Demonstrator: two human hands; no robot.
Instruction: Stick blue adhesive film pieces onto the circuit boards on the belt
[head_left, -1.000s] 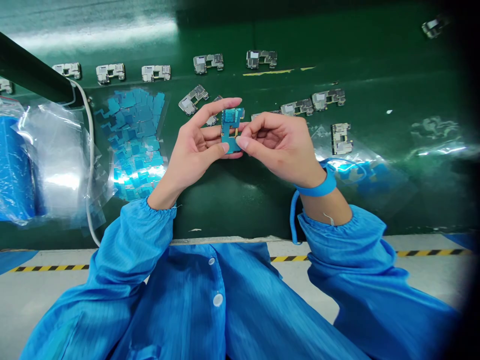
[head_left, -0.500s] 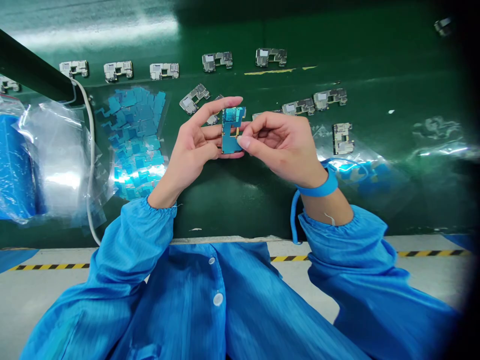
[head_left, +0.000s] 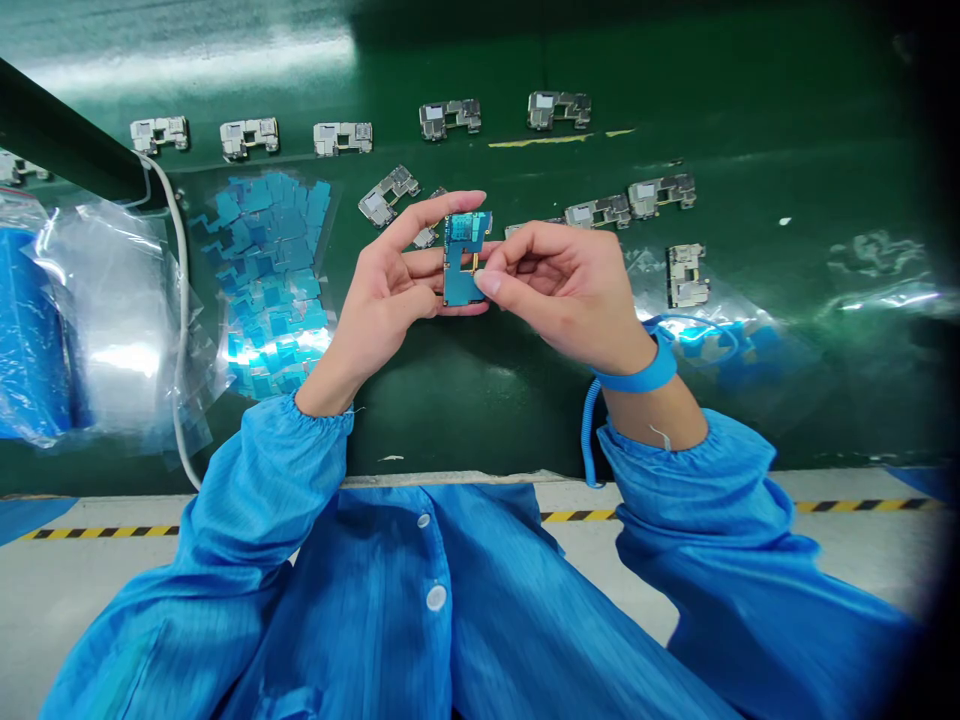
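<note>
A small blue circuit board [head_left: 459, 262] with a gold-edged cut-out is held upright above the green belt [head_left: 750, 120]. My left hand [head_left: 390, 295] grips its left side, index finger stretched over the top and thumb on the lower edge. My right hand [head_left: 559, 285] pinches the board's right edge with thumb and curled fingers. A blue wrist strap [head_left: 637, 375] with a coiled cord sits on my right wrist.
Several metal shield parts lie on the belt: a row at the back [head_left: 341, 137], a few near my hands [head_left: 386, 195] and one to the right [head_left: 686, 275]. A clear bag of blue squares [head_left: 274, 285] lies left, more plastic bags [head_left: 112, 320] further left.
The row of metal parts at the back has drifted to the right on the belt. My hands and the board have stayed almost still.
</note>
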